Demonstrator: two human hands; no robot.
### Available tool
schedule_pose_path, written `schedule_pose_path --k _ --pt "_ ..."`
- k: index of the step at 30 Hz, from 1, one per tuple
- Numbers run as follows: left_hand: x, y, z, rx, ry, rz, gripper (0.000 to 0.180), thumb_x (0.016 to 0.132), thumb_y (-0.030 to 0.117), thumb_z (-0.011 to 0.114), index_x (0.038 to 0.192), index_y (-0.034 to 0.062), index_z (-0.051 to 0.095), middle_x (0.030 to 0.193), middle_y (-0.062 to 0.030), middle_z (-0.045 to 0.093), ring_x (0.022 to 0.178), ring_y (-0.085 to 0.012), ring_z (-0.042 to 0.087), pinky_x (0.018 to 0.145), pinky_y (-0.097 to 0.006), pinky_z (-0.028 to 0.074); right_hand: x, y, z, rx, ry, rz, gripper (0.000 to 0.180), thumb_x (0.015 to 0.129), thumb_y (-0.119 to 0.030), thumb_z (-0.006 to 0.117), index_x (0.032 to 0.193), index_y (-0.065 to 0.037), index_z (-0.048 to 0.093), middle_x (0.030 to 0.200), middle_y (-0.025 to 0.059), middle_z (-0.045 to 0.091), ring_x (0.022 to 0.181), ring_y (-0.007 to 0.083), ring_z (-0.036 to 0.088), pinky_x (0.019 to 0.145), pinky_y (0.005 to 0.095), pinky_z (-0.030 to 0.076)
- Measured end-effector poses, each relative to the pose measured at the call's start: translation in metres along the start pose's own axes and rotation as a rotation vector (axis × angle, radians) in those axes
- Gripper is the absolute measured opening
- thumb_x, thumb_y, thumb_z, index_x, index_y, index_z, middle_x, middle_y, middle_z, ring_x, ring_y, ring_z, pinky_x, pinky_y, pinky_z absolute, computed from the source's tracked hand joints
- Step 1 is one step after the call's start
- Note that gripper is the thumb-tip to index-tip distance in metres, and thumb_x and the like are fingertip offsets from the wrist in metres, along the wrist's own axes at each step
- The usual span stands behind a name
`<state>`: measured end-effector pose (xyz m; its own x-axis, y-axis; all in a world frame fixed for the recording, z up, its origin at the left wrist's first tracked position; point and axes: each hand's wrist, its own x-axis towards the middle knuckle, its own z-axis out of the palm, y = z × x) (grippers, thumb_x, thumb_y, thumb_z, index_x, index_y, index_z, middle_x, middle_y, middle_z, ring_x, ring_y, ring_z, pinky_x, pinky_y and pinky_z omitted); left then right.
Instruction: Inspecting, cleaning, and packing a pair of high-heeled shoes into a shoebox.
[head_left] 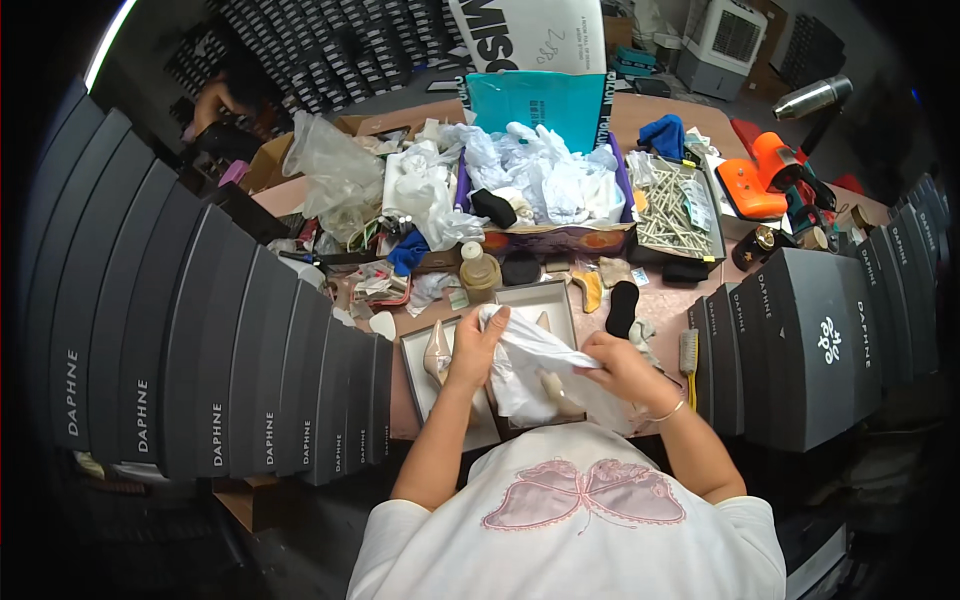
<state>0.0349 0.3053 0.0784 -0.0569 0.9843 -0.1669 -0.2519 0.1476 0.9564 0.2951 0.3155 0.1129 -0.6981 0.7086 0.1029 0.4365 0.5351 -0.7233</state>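
Observation:
In front of me lies an open grey shoebox [557, 298] with a pale interior, its lower part behind my arms. A beige high-heeled shoe [436, 350] rests in its left part. Stretched between my hands is a thin white wrapping sheet [530, 345]; whether it is paper or plastic I cannot tell. My left hand [478, 345] is closed on the sheet's upper left end, thumb on top. Fingers of my right hand [625, 372] pinch its right end. Under the sheet, part of a second beige shoe [560, 395] shows.
Tall rows of dark shoeboxes flank me at left [230, 340] and right [815, 345]. Beyond stand a bottle [480, 272], a purple bin of crumpled white stuff [627, 180] and a tray of small sticks [675, 210]. A yellow-handled brush [689, 355] lies right. Another person [215, 105] is far left.

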Motion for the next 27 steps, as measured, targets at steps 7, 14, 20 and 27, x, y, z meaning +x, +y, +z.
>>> schedule_pose_path --k 7,14,20,27 --pt "-0.022 -0.002 -0.032 0.810 -0.508 0.009 0.072 0.076 0.032 0.078 0.134 0.0075 0.044 0.112 -0.0128 0.059 0.105 -0.0198 0.055 0.092 -0.032 0.043 0.014 0.034 -0.045 0.119 -0.113 0.186 0.032 0.084 -0.028 0.068 0.087 0.004 0.065 0.076 0.0189 0.061 0.074 0.0345 0.059 0.068 0.0384 0.046" --pt "0.007 -0.011 0.009 0.778 -0.631 -0.122 0.030 0.087 0.020 0.066 0.112 0.0035 0.064 0.088 -0.0068 0.068 0.078 -0.0140 0.063 0.072 -0.031 0.051 0.041 0.023 -0.050 -0.077 -0.110 0.027 0.039 0.075 -0.035 0.075 0.086 0.003 0.068 0.085 0.0172 0.063 0.078 0.0334 0.061 0.076 0.0394 0.048" --pt "0.020 -0.056 -0.003 -0.213 0.038 -0.202 0.029 0.096 0.022 0.054 0.115 -0.0002 0.056 0.104 -0.0063 0.065 0.091 -0.0160 0.064 0.081 -0.032 0.052 0.026 0.006 -0.093 0.746 0.655 0.165 0.041 0.081 -0.006 0.068 0.120 -0.002 0.056 0.098 0.0037 0.056 0.091 0.0117 0.057 0.079 0.0256 0.049" --pt "-0.021 -0.013 0.063 -0.575 -0.166 -0.193 0.035 0.095 0.026 0.058 0.122 0.0040 0.053 0.111 -0.0050 0.063 0.098 -0.0139 0.062 0.085 -0.029 0.049 0.020 0.021 0.045 0.920 0.471 0.362 0.034 0.087 -0.007 0.064 0.119 0.003 0.057 0.102 0.0041 0.062 0.089 0.0102 0.056 0.079 0.0230 0.047"
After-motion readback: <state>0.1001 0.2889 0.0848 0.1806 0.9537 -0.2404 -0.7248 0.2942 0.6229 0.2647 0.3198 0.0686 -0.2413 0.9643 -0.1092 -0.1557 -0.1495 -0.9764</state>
